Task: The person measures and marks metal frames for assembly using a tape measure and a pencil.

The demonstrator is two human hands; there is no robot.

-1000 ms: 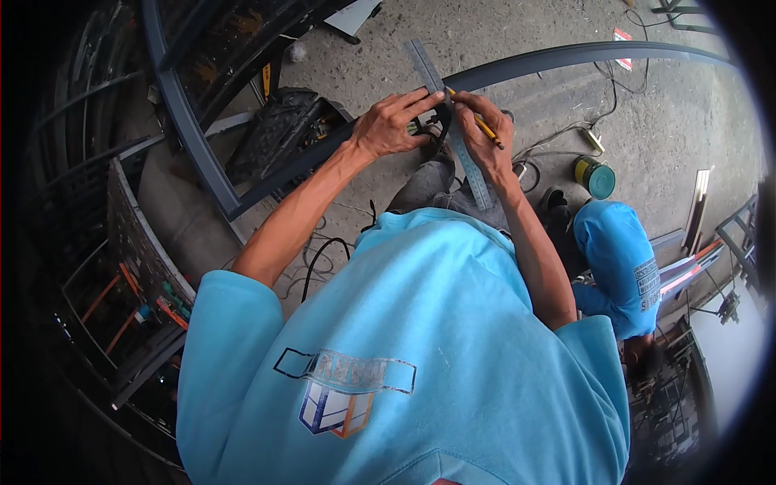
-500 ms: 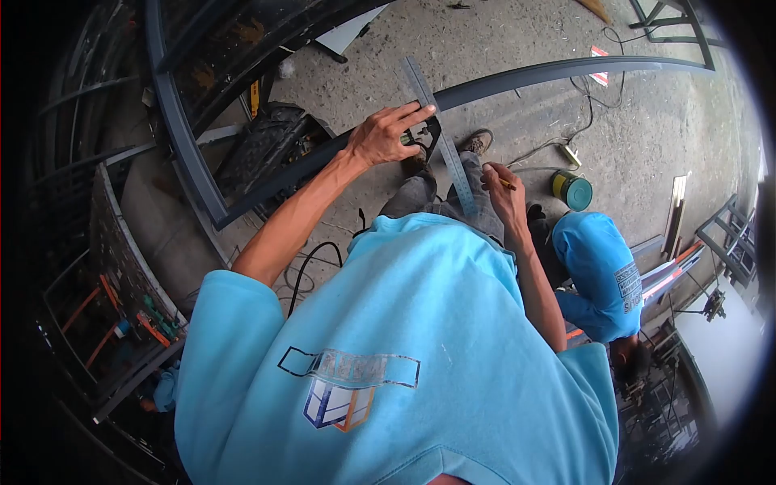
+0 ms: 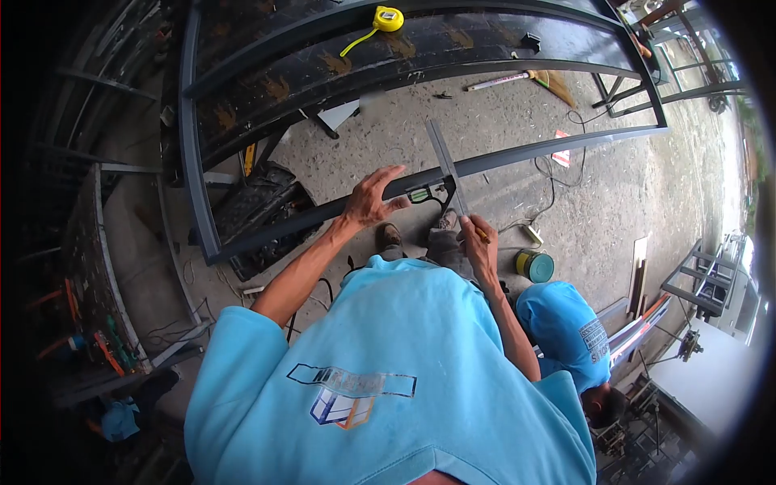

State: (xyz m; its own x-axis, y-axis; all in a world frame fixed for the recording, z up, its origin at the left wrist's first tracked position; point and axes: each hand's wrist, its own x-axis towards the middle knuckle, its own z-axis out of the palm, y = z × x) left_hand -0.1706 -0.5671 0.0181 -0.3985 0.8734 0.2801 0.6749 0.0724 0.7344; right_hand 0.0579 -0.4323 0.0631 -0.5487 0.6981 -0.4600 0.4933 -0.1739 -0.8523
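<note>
A combination square (image 3: 445,166) lies across the long dark metal bar (image 3: 525,153) of a frame, its black head on the near side of the bar. My left hand (image 3: 374,198) is at the bar just left of the square's head, thumb and fingers apart, with nothing held. In my right hand (image 3: 480,242) there is a short yellowish pencil-like marker, and the fingers close round it beside the near end of the square's blade.
A yellow tape measure (image 3: 389,18) rests on the frame's upper part. On the floor are a broom (image 3: 554,87), a green-lidded can (image 3: 534,265) and cables. A person in a blue shirt (image 3: 564,327) crouches at the right. Metal frames stand on both sides.
The view has shifted, showing more of the frame and the tape measure. My left hand has come off the square, fingers spread. My right hand has come up to the near end of the blade.
</note>
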